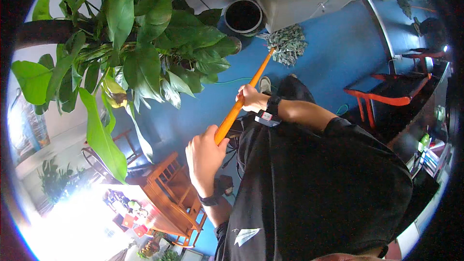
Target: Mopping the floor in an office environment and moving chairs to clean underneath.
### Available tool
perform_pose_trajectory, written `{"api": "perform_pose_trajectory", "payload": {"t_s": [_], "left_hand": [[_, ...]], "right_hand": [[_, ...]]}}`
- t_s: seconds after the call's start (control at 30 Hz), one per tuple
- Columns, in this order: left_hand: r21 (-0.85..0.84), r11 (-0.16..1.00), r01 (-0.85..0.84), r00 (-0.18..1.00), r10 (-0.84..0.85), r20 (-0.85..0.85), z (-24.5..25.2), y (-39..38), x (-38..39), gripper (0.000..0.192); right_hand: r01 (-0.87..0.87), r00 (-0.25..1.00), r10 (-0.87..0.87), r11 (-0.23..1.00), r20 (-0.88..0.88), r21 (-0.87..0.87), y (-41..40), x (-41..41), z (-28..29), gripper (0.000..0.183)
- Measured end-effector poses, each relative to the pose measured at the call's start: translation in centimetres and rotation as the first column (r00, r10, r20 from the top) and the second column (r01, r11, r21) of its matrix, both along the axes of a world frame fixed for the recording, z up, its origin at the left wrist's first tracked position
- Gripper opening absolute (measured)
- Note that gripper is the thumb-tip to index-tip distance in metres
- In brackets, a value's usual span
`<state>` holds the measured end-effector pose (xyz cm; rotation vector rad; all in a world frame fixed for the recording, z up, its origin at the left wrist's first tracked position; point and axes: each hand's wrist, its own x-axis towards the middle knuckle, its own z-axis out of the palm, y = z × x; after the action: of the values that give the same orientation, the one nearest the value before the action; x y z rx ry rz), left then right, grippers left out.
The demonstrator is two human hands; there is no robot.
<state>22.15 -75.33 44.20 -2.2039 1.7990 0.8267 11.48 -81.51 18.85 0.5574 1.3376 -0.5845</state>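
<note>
A mop runs slantwise before me, its orange wooden handle [256,78] leading up to a head of grey-green fabric strips [288,45]. The strips rest on the blue floor [331,45] beside the corner of a white door or cabinet panel. My left hand [206,156] is closed around the top end of the handle, thumb lying along it. Farther down the handle, my right hand [251,98] grips it with the fingers wrapped round. Dark bands circle both wrists, and a small box-like device [267,119] sits at the right one.
A large leafy plant [145,54] overhangs the left side. A round pot or bucket [243,33] stands near the mop head. The white panel [308,3] borders it. A red-framed chair [389,98] stands right, a wooden chair [174,185] lower left. A thin green cord [232,81] crosses the floor.
</note>
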Motion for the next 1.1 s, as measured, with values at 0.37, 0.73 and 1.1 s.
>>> {"api": "perform_pose_trajectory", "payload": {"t_s": [0.37, 0.73, 1.1], "left_hand": [[0.016, 0.864, 0.504, 0.862, -0.501, -0.072, -1.5, -3.4, -5.2, 0.038], [-0.088, 0.398, 0.913, 0.395, -0.917, -0.049, -4.1, -2.7, -20.6, 0.038], [-0.132, 0.455, 0.881, 0.46, -0.888, 0.016, -5.8, 0.9, -21.5, 0.036]], "right_hand": [[0.397, 0.918, -0.397, 0.916, 0.0, -0.054, 3.1, -8.5, -4.8, 0.005], [0.86, 0.497, -0.867, 0.498, -0.04, -0.113, 9.9, -22.5, -2.5, 0.008], [0.838, 0.544, -0.838, 0.545, -0.035, -0.024, 13.3, -24.3, -3.5, 0.007]]}}
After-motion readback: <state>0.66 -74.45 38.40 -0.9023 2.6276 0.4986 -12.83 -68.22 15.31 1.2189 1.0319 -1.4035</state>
